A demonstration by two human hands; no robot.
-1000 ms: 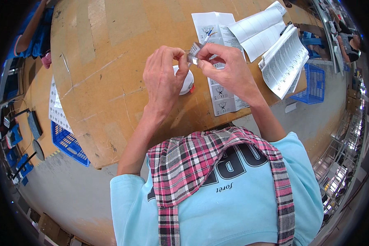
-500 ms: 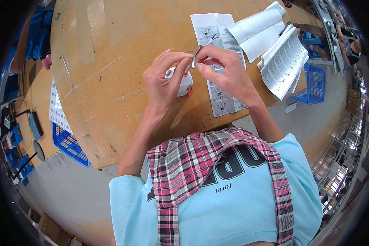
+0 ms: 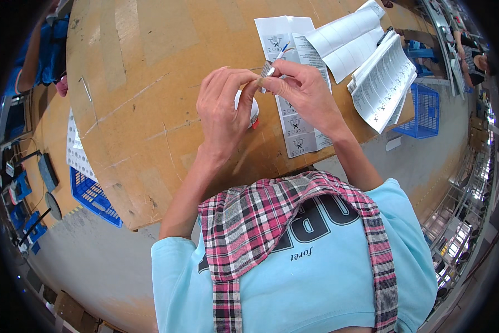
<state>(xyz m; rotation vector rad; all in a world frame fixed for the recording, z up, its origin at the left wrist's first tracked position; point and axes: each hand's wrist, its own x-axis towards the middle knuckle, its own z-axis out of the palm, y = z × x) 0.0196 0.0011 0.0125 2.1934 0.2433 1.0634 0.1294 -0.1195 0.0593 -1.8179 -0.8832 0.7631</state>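
My left hand and my right hand meet over the table, thumbs and fingertips pinched together. Between them is a small silvery, label-like strip; its exact kind is unclear. Beyond the fingertips sticks out a white cable with blue and brown wire ends. Both hands' fingers are closed around this spot, hiding where strip and cable meet. Partly covered by my left hand, a round white device with a red part at its edge rests on the table.
A long printed leaflet sheet lies under and beside my right hand. Farther right are a white grid sheet and a stack of printed sheets. Blue plastic baskets stand beyond the wooden table.
My left hand's fingers have closed further over the round white device, covering more of it. The silvery strip has turned between the fingertips and shows a broader face.
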